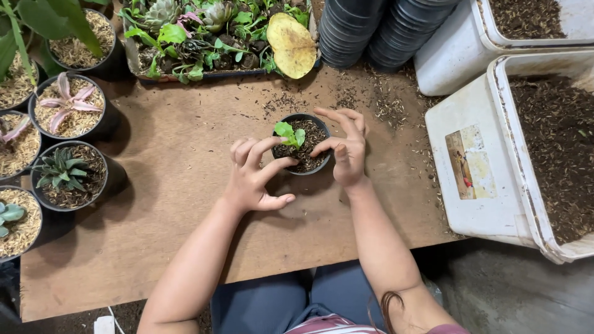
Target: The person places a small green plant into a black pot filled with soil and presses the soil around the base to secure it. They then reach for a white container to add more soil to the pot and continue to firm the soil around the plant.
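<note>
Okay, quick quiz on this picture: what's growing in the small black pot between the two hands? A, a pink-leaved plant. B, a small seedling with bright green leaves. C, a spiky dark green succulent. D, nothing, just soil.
B: the small black pot holds a seedling with a few bright green leaves standing in dark soil, while the left hand and right hand press their fingers in at either side of it.

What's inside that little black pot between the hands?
The small black pot holds dark, chunky soil and a small green seedling. Its roots and the pot's bottom are hidden by the soil.
</note>
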